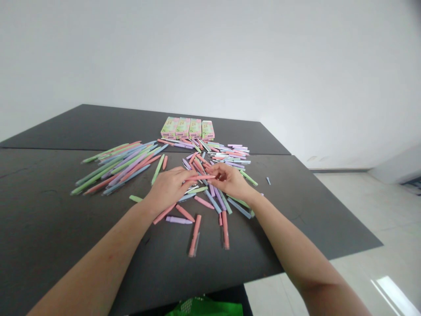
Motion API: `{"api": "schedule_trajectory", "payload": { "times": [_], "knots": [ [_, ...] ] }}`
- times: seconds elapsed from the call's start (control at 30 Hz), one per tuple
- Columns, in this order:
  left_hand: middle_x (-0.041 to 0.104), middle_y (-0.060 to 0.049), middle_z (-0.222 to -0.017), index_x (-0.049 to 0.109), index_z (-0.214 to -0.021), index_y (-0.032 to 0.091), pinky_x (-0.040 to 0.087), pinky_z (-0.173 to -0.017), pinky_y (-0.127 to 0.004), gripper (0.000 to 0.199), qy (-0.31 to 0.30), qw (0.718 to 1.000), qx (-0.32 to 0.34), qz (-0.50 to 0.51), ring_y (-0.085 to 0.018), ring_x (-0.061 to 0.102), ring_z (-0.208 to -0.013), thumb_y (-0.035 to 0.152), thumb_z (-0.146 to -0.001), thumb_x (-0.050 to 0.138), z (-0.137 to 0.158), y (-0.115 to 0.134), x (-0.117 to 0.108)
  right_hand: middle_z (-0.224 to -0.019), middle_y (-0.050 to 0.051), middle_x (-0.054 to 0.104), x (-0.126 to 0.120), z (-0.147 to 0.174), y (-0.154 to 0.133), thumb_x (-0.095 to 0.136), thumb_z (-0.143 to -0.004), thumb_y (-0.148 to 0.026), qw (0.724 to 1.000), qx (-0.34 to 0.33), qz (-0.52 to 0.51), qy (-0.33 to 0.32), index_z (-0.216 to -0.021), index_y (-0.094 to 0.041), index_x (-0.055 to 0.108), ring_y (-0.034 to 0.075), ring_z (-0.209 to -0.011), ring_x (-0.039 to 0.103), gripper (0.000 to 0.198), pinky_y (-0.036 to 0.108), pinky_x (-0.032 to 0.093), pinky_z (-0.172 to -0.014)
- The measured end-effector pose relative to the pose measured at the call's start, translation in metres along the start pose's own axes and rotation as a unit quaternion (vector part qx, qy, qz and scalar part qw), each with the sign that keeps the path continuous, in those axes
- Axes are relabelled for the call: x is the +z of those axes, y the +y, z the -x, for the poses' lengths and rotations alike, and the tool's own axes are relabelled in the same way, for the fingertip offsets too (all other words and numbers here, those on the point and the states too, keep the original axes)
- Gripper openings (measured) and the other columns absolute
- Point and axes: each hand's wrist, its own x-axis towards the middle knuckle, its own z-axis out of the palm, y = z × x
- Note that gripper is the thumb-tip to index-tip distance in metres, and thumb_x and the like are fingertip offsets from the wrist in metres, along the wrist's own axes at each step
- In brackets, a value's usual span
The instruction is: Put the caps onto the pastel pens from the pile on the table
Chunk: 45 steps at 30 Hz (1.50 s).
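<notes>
Between my two hands a pink pen (201, 177) lies level above the pile. My left hand (169, 184) is closed around its left end, and my right hand (230, 180) pinches the right end with the fingertips. Under and around them are loose pen parts in pink, purple, green and blue, among them a purple pen piece (178, 220) near my left wrist. Closer to me lie two pink caps with clear clips, one cap (195, 237) left of the other cap (225, 230). My fingers partly cover the pen's ends.
Whole-looking pens (120, 169) lie in a heap on the left. Behind the pile stand several small printed boxes (182, 128) in a row. Thin refill-like sticks (230, 153) are gathered at the back right. A small blue piece (268, 181) lies alone on the dark table (296, 210).
</notes>
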Motion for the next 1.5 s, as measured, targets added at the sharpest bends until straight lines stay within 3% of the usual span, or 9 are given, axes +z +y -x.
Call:
{"api": "schedule_trajectory", "payload": {
  "times": [0.17,0.3,0.6,0.67,0.77,0.87,1.0,1.3,1.5],
  "knots": [
    [0.071,-0.005,-0.093,0.070,-0.108,0.022,0.048,-0.073,-0.027,0.027,0.005,1.000,0.003,-0.013,-0.019,0.065,-0.086,0.031,-0.094,0.049,0.000,0.000,0.001,-0.071,0.002,0.064,0.002,0.000,0.004,0.066,-0.081,-0.034,0.999,-0.009,0.043,0.031,-0.086,-0.016,0.068,0.011,-0.060,0.053,0.019,0.023,0.040,-0.055],
    [0.073,-0.004,-0.093,0.071,-0.106,0.023,0.048,-0.074,-0.027,0.027,0.018,1.000,0.015,-0.018,-0.019,0.065,-0.088,0.030,-0.095,0.048,0.000,0.004,0.002,-0.067,0.001,0.064,0.004,-0.001,0.006,0.063,-0.083,-0.040,0.999,0.020,0.030,0.009,-0.084,-0.015,0.067,0.010,-0.054,0.049,0.025,0.021,0.036,-0.050],
    [0.073,-0.006,-0.090,0.071,-0.103,0.021,0.048,-0.075,-0.029,0.026,0.027,0.999,0.028,-0.024,-0.020,0.067,-0.087,0.030,-0.095,0.048,-0.001,0.005,0.003,-0.045,-0.002,0.053,0.007,-0.002,0.000,0.052,-0.090,-0.045,0.995,0.068,0.074,0.001,-0.056,-0.017,0.055,0.008,-0.041,0.041,0.044,0.022,0.033,-0.048],
    [0.073,-0.005,-0.093,0.071,-0.104,0.021,0.048,-0.077,-0.029,0.026,0.021,0.999,0.021,-0.013,-0.020,0.067,-0.089,0.031,-0.094,0.049,-0.001,0.003,0.003,-0.048,-0.001,0.055,0.006,-0.002,0.000,0.050,-0.091,-0.045,0.996,0.057,0.073,-0.013,-0.059,-0.017,0.058,0.009,-0.044,0.044,0.044,0.022,0.034,-0.049],
    [0.074,-0.006,-0.095,0.071,-0.104,0.022,0.049,-0.077,-0.029,0.028,0.017,1.000,-0.010,-0.007,-0.020,0.067,-0.089,0.034,-0.094,0.049,-0.001,-0.001,0.004,-0.065,0.001,0.063,0.005,-0.001,-0.001,0.055,-0.089,-0.043,0.997,0.010,0.068,-0.026,-0.084,-0.016,0.068,0.011,-0.055,0.051,0.030,0.022,0.038,-0.054],
    [0.074,-0.005,-0.097,0.071,-0.105,0.022,0.049,-0.076,-0.028,0.029,0.012,0.999,-0.030,0.000,-0.020,0.068,-0.089,0.036,-0.093,0.048,0.000,-0.003,0.004,-0.076,0.002,0.065,0.006,0.000,-0.001,0.061,-0.085,-0.035,0.994,-0.042,0.102,0.011,-0.099,-0.017,0.068,0.012,-0.062,0.053,0.023,0.023,0.040,-0.059],
    [0.073,-0.005,-0.094,0.072,-0.104,0.022,0.049,-0.077,-0.028,0.027,0.004,1.000,-0.013,-0.008,-0.019,0.067,-0.089,0.033,-0.094,0.048,0.000,-0.002,0.004,-0.072,0.002,0.063,0.009,0.001,0.002,0.058,-0.087,-0.030,0.992,-0.047,0.117,0.027,-0.088,-0.016,0.069,0.012,-0.062,0.051,0.017,0.023,0.039,-0.059],
    [0.073,-0.005,-0.087,0.071,-0.099,0.018,0.048,-0.071,-0.030,0.027,0.041,0.996,0.056,-0.056,-0.020,0.066,-0.084,0.029,-0.096,0.047,0.000,0.001,0.005,-0.061,0.001,0.062,0.011,-0.003,0.009,0.064,-0.082,-0.036,0.999,0.046,-0.018,0.004,-0.080,-0.013,0.067,0.009,-0.051,0.050,0.024,0.020,0.036,-0.048],
    [0.073,-0.005,-0.088,0.070,-0.100,0.018,0.048,-0.071,-0.029,0.025,0.043,0.995,0.064,-0.060,-0.019,0.067,-0.084,0.028,-0.096,0.048,0.001,-0.003,0.009,-0.060,0.001,0.062,0.013,-0.004,0.009,0.066,-0.079,-0.035,0.996,0.073,-0.050,0.001,-0.079,-0.013,0.067,0.009,-0.049,0.051,0.022,0.019,0.037,-0.047]
  ]
}}
